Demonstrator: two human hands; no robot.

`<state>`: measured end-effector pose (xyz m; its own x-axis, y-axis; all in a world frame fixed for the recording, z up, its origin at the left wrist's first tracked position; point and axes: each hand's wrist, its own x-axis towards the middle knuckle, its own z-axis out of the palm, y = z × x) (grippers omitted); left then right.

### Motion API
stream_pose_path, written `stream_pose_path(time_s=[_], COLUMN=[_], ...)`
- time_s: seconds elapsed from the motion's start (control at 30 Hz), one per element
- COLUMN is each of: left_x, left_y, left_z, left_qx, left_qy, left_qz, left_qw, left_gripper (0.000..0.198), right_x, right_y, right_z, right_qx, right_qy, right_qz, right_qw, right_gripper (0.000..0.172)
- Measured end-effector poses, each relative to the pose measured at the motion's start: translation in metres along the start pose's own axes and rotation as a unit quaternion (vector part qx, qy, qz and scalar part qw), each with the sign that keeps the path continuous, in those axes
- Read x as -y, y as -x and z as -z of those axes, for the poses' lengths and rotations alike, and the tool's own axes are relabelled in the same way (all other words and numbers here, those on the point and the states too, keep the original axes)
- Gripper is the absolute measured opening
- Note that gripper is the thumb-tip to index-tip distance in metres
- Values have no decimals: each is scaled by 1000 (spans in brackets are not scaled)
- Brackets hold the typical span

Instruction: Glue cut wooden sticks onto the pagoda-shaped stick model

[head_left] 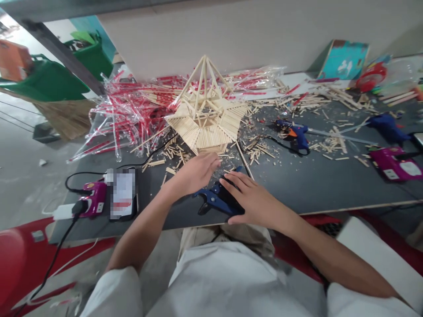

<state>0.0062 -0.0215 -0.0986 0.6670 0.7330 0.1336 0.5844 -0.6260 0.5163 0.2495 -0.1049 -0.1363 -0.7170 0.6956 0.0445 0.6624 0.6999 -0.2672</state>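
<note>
"At the dark table (313, 185), where are the hands?"
"The left hand (196, 171), fingers slightly bent, is just in front of the wooden stick model (209, 137) at mid-table; whether it grips anything, I cannot tell."
"And the right hand (256, 200)?"
"Fingers spread, unclenched, over the blue hand tool (216, 201) near the table's front."

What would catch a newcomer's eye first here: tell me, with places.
The pale stick model with its pointed frame, upper middle, draws the eye first. Clear plastic wrappers marked with red sprawl to its left and behind it. In front, the right hand lies over a blue tool, with the left hand close by.
</note>
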Motion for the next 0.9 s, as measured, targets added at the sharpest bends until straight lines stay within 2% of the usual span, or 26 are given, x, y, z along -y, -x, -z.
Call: stream_pose_path(time_s=[0.17,0.27,0.33,0.47,0.57,0.63,0.73,0.8,0.9], left_x=[5,4,4,7,8,7,3,-2,-8], left_y=[7,9,10,13,16,17,16,15,13], left_z=[-13,-19,-23,-26,-26,-27,-32,-36,-42], left_qx=[-71,-143,-195,-291,-332,-319,-259,-214,-164], left_qy=[9,8,-10,-81,-121,-122,-115,-124,-135], left_qz=[26,25,32,52,53,41,26,29,33], left_qw=[997,989,980,952,934,939,959,968,977], left_gripper=[30,28,26,26,25,23,20,21,25], right_x=[6,10,13,14,8,4,8,15,26], right_y=[-12,-17,-18,-6,10,19,24,20,12], right_z=[-5,-1,6,31,44,45,37,31,24], right_qx=[6,13,26,73,50,3,-48,-66,-94], right_qy=[105,144,138,31,-109,-203,-325,-379,-422], right_qz=[8,9,-16,-113,-186,-236,-301,-315,-311], right_qw=[994,990,990,990,975,950,895,868,846], right_gripper=[82,68,57,43,40,41,48,50,50])
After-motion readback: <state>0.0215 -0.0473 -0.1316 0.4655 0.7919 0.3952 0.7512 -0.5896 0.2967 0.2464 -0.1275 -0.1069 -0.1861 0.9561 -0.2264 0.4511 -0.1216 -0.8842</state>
